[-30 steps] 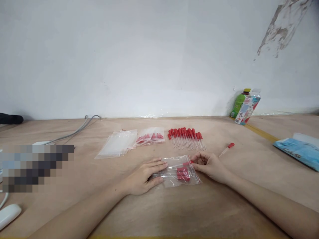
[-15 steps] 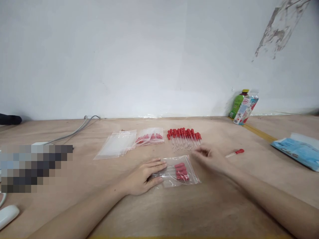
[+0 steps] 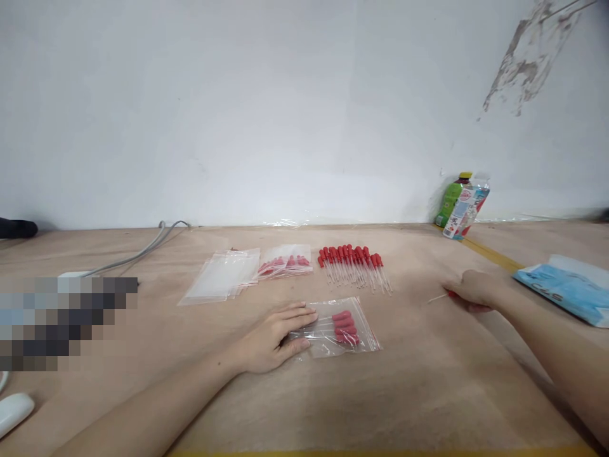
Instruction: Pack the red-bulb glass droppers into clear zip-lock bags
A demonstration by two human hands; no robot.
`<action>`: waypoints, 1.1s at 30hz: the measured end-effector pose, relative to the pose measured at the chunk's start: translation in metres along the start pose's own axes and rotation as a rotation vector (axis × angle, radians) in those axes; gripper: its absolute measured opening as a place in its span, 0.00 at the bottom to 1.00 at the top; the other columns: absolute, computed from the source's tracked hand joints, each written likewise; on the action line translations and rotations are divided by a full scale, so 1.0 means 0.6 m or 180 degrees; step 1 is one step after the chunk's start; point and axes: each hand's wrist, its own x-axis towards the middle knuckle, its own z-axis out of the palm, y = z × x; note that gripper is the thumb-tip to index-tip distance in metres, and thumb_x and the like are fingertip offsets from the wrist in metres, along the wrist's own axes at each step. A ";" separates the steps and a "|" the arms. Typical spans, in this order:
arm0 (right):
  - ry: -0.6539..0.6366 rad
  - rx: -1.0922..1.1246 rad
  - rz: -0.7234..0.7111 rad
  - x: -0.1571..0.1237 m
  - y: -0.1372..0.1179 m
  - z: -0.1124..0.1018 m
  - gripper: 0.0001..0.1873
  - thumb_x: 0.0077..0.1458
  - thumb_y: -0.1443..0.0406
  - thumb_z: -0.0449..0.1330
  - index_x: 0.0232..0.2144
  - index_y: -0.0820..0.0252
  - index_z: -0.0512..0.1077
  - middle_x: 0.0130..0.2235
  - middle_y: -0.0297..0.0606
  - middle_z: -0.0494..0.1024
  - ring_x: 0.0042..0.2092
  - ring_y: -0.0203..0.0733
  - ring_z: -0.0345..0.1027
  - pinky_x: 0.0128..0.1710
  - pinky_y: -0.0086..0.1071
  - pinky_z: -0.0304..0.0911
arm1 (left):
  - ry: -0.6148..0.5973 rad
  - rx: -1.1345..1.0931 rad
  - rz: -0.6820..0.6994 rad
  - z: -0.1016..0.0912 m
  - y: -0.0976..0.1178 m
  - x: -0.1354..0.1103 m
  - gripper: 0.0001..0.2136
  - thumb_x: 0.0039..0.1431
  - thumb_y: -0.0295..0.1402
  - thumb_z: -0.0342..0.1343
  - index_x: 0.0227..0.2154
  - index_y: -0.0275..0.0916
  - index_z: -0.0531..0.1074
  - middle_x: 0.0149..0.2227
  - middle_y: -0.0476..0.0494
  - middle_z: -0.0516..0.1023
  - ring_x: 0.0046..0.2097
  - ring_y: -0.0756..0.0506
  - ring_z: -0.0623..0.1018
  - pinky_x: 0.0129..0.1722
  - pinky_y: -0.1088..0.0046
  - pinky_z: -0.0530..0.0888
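Observation:
My left hand (image 3: 278, 336) lies flat, fingers stretched out, on the left end of a clear zip bag (image 3: 323, 348). Inside the bag several droppers show their red bulbs (image 3: 345, 327) side by side. Over at the right, my right hand (image 3: 473, 292) has its fingers closed on the red bulb of a single dropper (image 3: 438, 298), whose thin clear stem points left. Behind the bag lies a row of loose red-bulbed droppers (image 3: 352, 263), stems toward me.
Flat bags (image 3: 223, 276) and filled bags (image 3: 285, 260) lie left of the loose droppers. A green bottle (image 3: 450, 204) and a carton (image 3: 466, 212) stand by the wall. At right is a blue packet (image 3: 566, 292); at left, a grey cable (image 3: 143, 252) and a white object (image 3: 14, 412).
My right hand has moved right from beside the loose droppers to the single dropper and closed on its bulb. My left hand stays on the bag.

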 end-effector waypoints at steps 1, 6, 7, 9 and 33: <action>-0.0471 -0.0094 0.0135 -0.005 -0.007 0.001 0.20 0.40 0.63 0.60 0.05 0.57 0.60 0.07 0.37 0.61 0.11 0.36 0.57 0.13 0.31 0.52 | -0.0007 0.0011 -0.0010 0.000 0.000 0.000 0.20 0.61 0.37 0.46 0.56 0.44 0.55 0.57 0.45 0.60 0.58 0.44 0.58 0.57 0.59 0.56; -0.1291 0.1406 -0.0180 -0.039 -0.051 -0.005 0.09 0.39 0.61 0.60 0.17 0.61 0.67 0.15 0.34 0.69 0.16 0.32 0.59 0.14 0.26 0.56 | 0.0015 -0.0005 -0.0007 0.000 -0.001 -0.001 0.21 0.61 0.37 0.45 0.56 0.44 0.55 0.57 0.45 0.60 0.58 0.43 0.58 0.56 0.59 0.57; -0.1325 0.1928 -0.0299 -0.049 -0.065 -0.004 0.10 0.39 0.60 0.61 0.20 0.61 0.68 0.18 0.34 0.70 0.17 0.31 0.60 0.15 0.26 0.57 | 0.0025 -0.0008 -0.0009 0.000 -0.001 -0.001 0.21 0.61 0.37 0.46 0.56 0.44 0.54 0.57 0.45 0.60 0.58 0.43 0.58 0.56 0.59 0.57; -0.1220 0.2804 -0.0434 -0.073 -0.096 0.002 0.13 0.39 0.57 0.62 0.24 0.60 0.66 0.21 0.33 0.71 0.20 0.30 0.62 0.19 0.24 0.61 | 0.0031 -0.0009 -0.0020 0.000 -0.001 -0.001 0.21 0.60 0.37 0.46 0.57 0.44 0.54 0.57 0.45 0.60 0.58 0.43 0.58 0.56 0.59 0.58; -0.0721 0.4494 -0.0127 -0.170 -0.173 0.104 0.18 0.39 0.58 0.65 0.30 0.57 0.61 0.24 0.29 0.73 0.26 0.33 0.70 0.29 0.27 0.68 | -0.0031 0.0074 -0.0027 0.001 -0.002 -0.003 0.21 0.61 0.37 0.45 0.57 0.43 0.53 0.57 0.45 0.59 0.59 0.44 0.57 0.57 0.61 0.56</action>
